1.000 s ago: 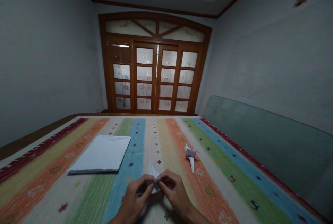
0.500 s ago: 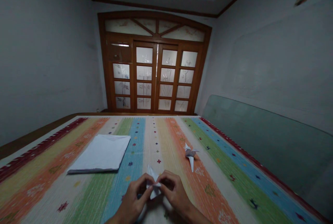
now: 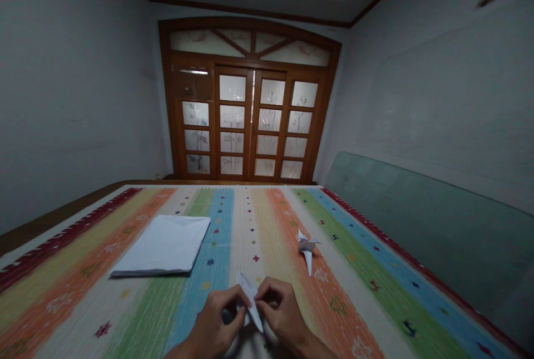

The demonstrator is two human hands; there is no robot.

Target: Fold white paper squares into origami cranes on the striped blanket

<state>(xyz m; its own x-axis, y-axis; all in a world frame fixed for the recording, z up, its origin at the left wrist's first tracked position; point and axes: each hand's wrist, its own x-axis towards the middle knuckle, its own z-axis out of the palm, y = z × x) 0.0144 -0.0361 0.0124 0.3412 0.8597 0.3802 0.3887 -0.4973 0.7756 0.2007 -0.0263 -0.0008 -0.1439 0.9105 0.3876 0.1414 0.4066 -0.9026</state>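
Observation:
Between my two hands is a small folded piece of white paper (image 3: 251, 302), narrow and pointed at both ends, tilted from upper left to lower right. My left hand (image 3: 217, 317) pinches its left side between thumb and fingers. From the other side, my right hand (image 3: 281, 310) has its thumb and fingertips closed at the paper's right edge. Beyond my right hand lies a folded paper crane (image 3: 306, 246), white with a greyish middle and pointed tips.
A stack of white paper (image 3: 162, 247) lies to the left on the striped tablecloth (image 3: 271, 225). On the right, a pale green panel (image 3: 417, 208) runs along the table against the wall. Wooden doors with glass panes (image 3: 250, 119) stand beyond the far edge.
The folded paper has turned and closed into a narrower shape, its lower tip now pointing down to the right. Both hands have shifted their grip slightly, with the left fingers further along its side.

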